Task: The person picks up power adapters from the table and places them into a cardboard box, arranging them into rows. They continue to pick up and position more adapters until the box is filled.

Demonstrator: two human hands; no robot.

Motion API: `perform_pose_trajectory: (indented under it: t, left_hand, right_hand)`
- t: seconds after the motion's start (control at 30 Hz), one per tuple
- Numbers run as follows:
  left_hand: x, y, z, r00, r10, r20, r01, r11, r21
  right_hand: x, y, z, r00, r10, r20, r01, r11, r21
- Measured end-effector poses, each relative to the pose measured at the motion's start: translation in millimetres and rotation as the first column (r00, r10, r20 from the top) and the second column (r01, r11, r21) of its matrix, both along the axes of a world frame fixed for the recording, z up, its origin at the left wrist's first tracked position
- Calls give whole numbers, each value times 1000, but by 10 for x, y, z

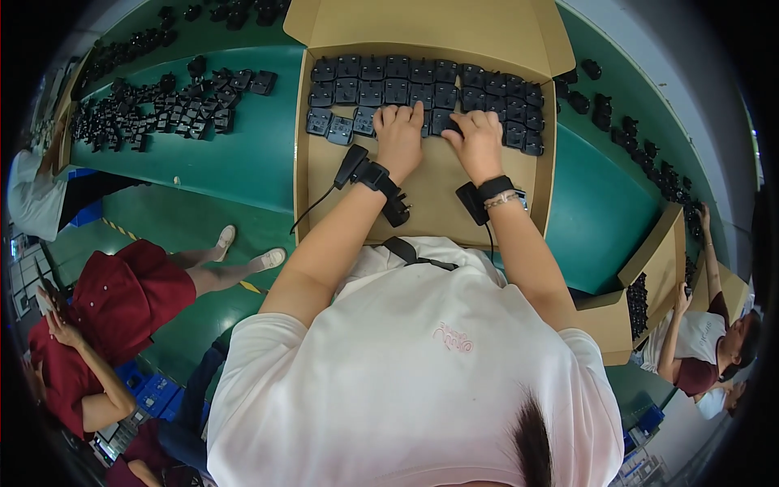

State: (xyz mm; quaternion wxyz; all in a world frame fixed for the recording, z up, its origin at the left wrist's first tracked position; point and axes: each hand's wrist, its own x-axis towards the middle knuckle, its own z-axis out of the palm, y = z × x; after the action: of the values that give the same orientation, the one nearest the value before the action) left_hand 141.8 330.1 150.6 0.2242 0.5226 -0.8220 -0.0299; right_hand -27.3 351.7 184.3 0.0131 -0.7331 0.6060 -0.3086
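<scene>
Black plug-in power adapters (398, 89) stand in rows inside an open cardboard box (422, 174) in front of me. My left hand (399, 140) reaches over the nearest row, its fingers spread and stretched onto the adapters there. Beside it, my right hand (479, 144) has its thumb and forefinger against the right side of a power adapter (443, 122) in that row. The undersides of my fingertips are hidden. Each wrist wears a black strap with a small black device; one device (351, 166) sits by my left wrist, another (471, 203) by my right.
The box stands on a green table (260, 162). Loose adapters lie heaped to the left (178, 109), and more trail along the right side (649, 154). At right a co-worker's hands are by another carton (661, 252). People in dark red clothes (138, 292) are at lower left.
</scene>
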Motion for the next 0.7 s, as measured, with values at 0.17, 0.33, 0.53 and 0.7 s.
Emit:
perform_pose_trajectory:
  t: [0.17,0.33,0.53,0.7]
  left_hand:
    - [25,30,23,998,-12,-64,14,999,34]
    - [177,198,418,987,2,-161,13,996,93]
    - [667,392,533,987,160,-26,-153,973,174]
    - [482,208,458,988,109,110,-123,984,126]
  right_hand:
    - [-259,168,273,998,-30,57,35,997,-73]
    - [-586,465,382,992,-56,114,48,996,76]
    - [-604,777,280,979,-97,178,11,903,430]
    - [-280,729,301,969,4,246,-124,870,477]
